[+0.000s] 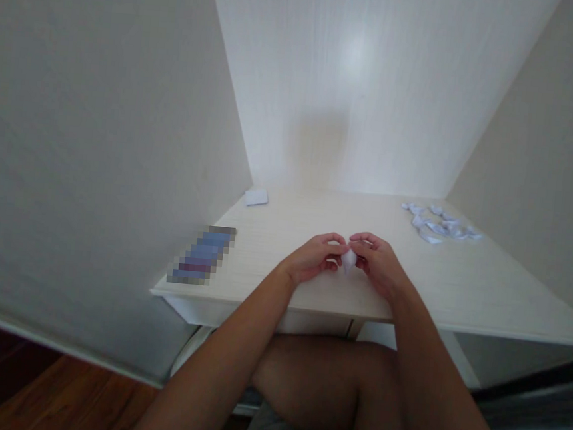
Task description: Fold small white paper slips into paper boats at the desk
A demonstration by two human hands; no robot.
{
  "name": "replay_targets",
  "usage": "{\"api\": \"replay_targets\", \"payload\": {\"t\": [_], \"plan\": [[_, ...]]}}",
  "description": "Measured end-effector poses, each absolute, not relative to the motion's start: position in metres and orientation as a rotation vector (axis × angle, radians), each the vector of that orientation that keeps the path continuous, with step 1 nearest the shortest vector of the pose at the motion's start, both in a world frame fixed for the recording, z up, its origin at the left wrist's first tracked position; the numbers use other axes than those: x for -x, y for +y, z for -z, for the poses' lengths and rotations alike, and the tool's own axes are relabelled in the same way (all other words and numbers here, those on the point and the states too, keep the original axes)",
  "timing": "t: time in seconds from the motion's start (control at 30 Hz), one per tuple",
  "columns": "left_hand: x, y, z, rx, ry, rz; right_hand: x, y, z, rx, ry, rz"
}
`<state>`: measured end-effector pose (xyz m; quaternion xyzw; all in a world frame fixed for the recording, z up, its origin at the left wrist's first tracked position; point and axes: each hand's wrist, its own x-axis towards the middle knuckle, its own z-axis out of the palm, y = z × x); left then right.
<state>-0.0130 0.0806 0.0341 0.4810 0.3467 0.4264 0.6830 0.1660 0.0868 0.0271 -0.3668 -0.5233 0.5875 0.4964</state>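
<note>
A small white piece, pointed at its lower end and seemingly folded paper (pixel 348 260), is pinched between my two hands above the desk. My left hand (pixel 319 253) grips it from the left with thumb and fingertips together. From the right, my right hand (pixel 374 257) pinches it near the top, its fingers curled. The fingertips of both hands nearly meet over the piece and hide part of it. Several twisted or folded white pieces (pixel 439 225) lie in a loose group at the right rear of the desk.
The pale desk (pixel 280 288) is enclosed by walls at the back and both sides. A white stack or pad (pixel 256 198) lies at the back left corner. A pixelated blue, flat object (pixel 203 254) rests along the left edge. My legs are under the front edge.
</note>
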Motion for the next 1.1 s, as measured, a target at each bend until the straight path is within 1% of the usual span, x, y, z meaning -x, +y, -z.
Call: {"api": "replay_targets", "payload": {"t": [0.33, 0.57, 0.87, 1.1], "plan": [[0.015, 0.086, -0.031, -0.983, 0.661, -1.031, -0.163, 0.081, -0.032, 0.803, -1.246, -1.539], [0.017, 0.092, -0.03, -0.928, 0.544, -1.136, -0.173, 0.076, -0.037, 0.689, -1.341, -1.548], [0.016, 0.088, -0.032, -0.931, 0.568, -1.113, -0.174, 0.076, -0.038, 0.632, -1.299, -1.58], [0.015, 0.089, -0.028, -0.97, 0.598, -1.13, -0.174, 0.08, -0.032, 0.681, -1.319, -1.561]]}}
